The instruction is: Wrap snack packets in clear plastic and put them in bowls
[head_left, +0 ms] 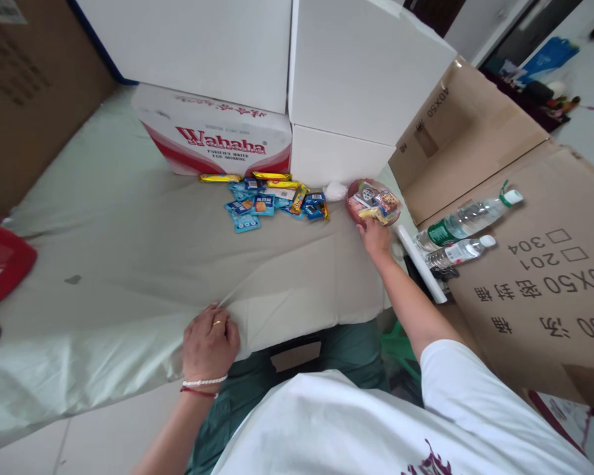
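At the right end of the table, my right hand (375, 239) grips the near rim of a reddish bowl (352, 210), thumb at its left side; some fingertips are hidden. Snack packets (376, 196) fill the bowl. My left hand (211, 340) rests on the table's front edge, fingers curled under, with nothing visible in it. Left of the bowl lies a loose pile of blue snack packets (263, 204) and yellow wrapped bars (221, 178). A crumpled white thing (334, 191) sits between the pile and the bowl.
Behind the pile stand a Wahaha carton (228, 142) and white panels (344, 72). Cardboard (534, 277) walls the right side, with two water bottles (462, 221) and a white tube (422, 265) before it. A red object (2, 267) lies at the cloth-covered table's (129, 264) left.
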`<action>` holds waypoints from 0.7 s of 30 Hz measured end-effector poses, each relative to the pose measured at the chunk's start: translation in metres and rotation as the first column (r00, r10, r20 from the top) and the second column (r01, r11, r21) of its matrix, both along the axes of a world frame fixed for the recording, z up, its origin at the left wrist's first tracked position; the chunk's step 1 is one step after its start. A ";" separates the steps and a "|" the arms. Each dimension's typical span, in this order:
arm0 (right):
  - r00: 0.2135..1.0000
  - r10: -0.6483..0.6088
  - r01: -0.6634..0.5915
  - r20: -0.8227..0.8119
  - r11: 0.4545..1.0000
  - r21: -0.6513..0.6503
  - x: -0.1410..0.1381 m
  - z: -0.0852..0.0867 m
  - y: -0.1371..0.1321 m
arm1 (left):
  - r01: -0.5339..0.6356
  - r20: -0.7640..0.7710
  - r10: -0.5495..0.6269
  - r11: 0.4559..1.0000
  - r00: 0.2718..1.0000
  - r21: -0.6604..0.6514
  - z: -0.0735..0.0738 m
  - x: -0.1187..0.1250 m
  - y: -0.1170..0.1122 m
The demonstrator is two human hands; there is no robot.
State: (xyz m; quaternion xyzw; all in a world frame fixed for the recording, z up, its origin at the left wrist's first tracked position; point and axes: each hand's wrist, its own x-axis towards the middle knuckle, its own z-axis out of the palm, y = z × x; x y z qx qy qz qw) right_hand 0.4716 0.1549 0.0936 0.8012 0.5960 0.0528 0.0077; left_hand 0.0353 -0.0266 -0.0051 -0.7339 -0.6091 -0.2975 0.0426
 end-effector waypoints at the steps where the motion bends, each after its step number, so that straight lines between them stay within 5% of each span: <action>1: 1.000 -0.010 0.010 -0.003 1.000 -0.012 0.000 0.001 0.002 | -0.002 -0.003 0.002 1.000 1.000 -0.001 0.000 0.000 0.000; 8: 0.997 -0.079 0.079 0.019 0.997 -0.019 0.021 -0.001 0.007 | -0.010 -0.008 0.009 1.000 1.000 -0.013 0.000 0.000 0.001; 21: 0.996 -0.091 0.085 0.026 0.980 0.178 0.093 -0.024 0.025 | -0.009 0.004 0.009 0.999 1.000 -0.040 0.004 0.001 0.000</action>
